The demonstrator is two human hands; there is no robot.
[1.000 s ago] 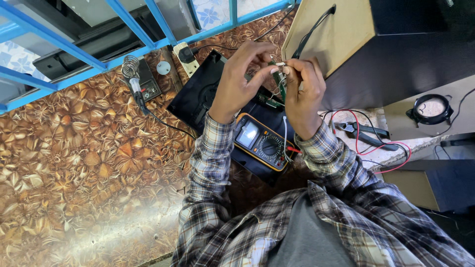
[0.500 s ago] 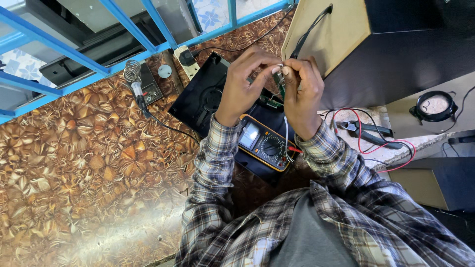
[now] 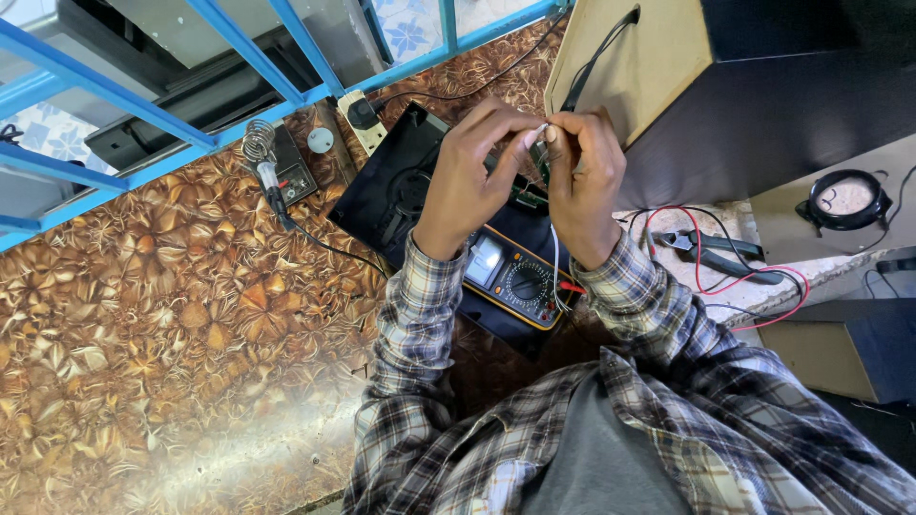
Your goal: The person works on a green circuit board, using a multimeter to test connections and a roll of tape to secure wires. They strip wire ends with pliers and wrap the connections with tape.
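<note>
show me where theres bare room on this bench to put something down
The widest bare patch of the brown patterned worktop lies left of the left sleeve, below the soldering iron stand. It is crowded around both hands: multimeter, black device, red leads, pliers.

Pale rectangular multimeter screen below the wrists

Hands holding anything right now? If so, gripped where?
Both. The left hand and right hand pinch a small pale part between their fingertips above the multimeter. It is too small and covered to identify, or to say where on it.
</note>
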